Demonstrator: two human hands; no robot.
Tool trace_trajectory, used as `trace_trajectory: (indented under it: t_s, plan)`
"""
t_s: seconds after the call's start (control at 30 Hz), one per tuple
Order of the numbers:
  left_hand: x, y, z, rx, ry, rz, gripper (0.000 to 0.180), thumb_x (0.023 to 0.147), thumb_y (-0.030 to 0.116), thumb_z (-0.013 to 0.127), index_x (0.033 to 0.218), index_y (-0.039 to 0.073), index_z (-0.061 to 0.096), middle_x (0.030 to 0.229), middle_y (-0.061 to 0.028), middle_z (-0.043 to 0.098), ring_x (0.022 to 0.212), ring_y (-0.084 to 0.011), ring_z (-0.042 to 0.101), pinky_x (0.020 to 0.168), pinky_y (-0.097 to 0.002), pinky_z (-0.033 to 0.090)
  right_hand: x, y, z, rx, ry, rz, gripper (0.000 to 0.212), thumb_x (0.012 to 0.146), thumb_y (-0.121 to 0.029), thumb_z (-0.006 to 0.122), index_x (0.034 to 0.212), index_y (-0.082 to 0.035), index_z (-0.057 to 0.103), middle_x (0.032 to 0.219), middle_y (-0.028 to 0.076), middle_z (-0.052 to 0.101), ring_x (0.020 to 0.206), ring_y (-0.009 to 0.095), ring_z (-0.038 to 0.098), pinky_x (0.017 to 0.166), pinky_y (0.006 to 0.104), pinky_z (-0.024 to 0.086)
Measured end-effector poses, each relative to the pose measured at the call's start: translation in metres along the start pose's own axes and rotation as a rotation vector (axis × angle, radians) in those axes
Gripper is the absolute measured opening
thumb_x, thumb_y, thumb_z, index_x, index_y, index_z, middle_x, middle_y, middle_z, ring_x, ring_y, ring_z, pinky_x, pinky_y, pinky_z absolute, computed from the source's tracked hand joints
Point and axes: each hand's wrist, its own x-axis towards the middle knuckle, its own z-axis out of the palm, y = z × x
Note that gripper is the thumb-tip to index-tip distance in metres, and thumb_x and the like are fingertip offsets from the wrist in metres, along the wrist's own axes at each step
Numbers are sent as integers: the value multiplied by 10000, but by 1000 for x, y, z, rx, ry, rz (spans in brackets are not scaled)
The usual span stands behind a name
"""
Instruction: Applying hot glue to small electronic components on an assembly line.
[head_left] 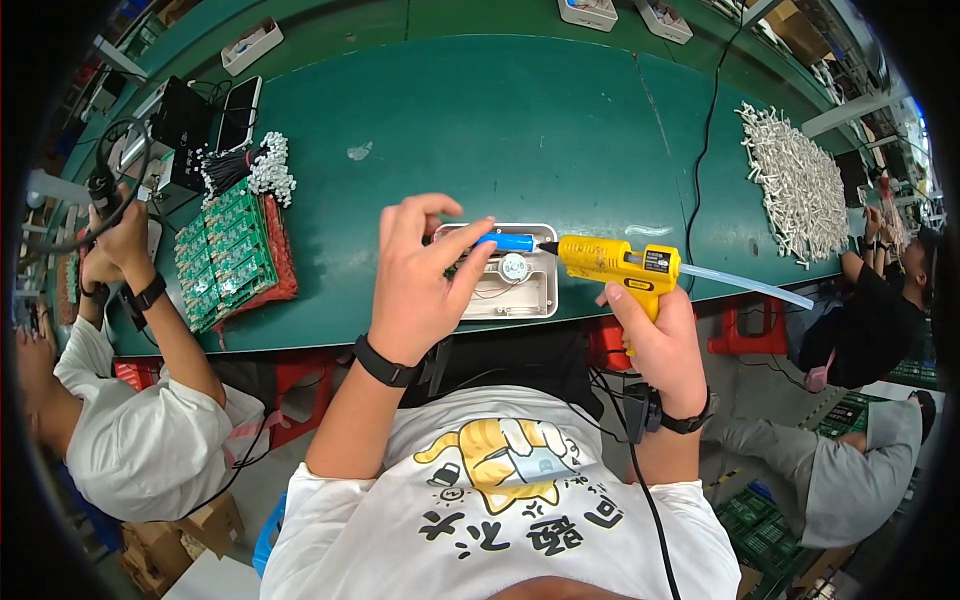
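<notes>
A white plastic housing (543,300) lies at the near edge of the table, its hollow side up. In its upper part sits a blue cylindrical battery (512,242), and below that a round silvery motor-like part (514,267) with thin wires. My left hand (412,275) comes over the housing's left side, its index finger and thumb closed about the battery's left end; the other fingers are raised. My right hand (655,340) grips a yellow hot glue gun (610,259) by its handle. The gun's dark nozzle is by the battery's right end. A translucent glue stick (745,281) sticks out of its back.
Green circuit boards (225,255) are stacked on red material at the left, beside a bundle of black wires with white ends (270,168). White small parts (795,185) are heaped at the right. A black cable (708,150) crosses the table. Co-workers sit on both sides.
</notes>
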Motion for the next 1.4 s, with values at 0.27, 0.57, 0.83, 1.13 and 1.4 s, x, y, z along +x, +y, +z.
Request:
trace_trajectory:
  t_s: [0.27,0.57,0.83,1.13,1.4]
  plan:
    - [3,-8,6,-168,-80,-223,238,920,119,759,1155,106,798,1003,-80,741,946,-265,624,914,-396,511,11,1,8,-4,6,-38,255,1039,-245,713,1067,9,720,834,-12,683,608,41,532,539,244,432]
    - [6,-13,8,-188,-163,-319,160,915,114,751,1069,95,789,961,-61,747,918,-254,628,875,-394,502,-3,-5,2,-89,9,-66,263,1039,-228,702,1100,28,716,821,0,682,667,49,548,594,242,440]
    - [4,-17,10,-229,-125,-291,146,927,138,749,1061,100,794,922,-50,739,921,-249,623,876,-394,493,-5,-9,2,-131,-41,-27,278,1023,-213,707,1161,27,716,853,95,730,713,201,641,673,339,504]
    - [-1,-20,3,-239,-197,-246,285,931,101,608,1176,116,754,1046,-54,739,1053,-261,608,992,-423,453,1,-13,25,-26,4,-249,260,1042,-178,690,1161,53,705,863,34,707,738,113,564,675,309,482]
    - [-2,-18,1,-190,-226,-209,415,865,67,542,1238,127,713,1135,-47,725,1133,-269,580,1054,-432,406,17,-28,41,-157,-211,-160,262,1032,-166,688,1189,43,704,888,80,730,768,152,631,713,318,510]
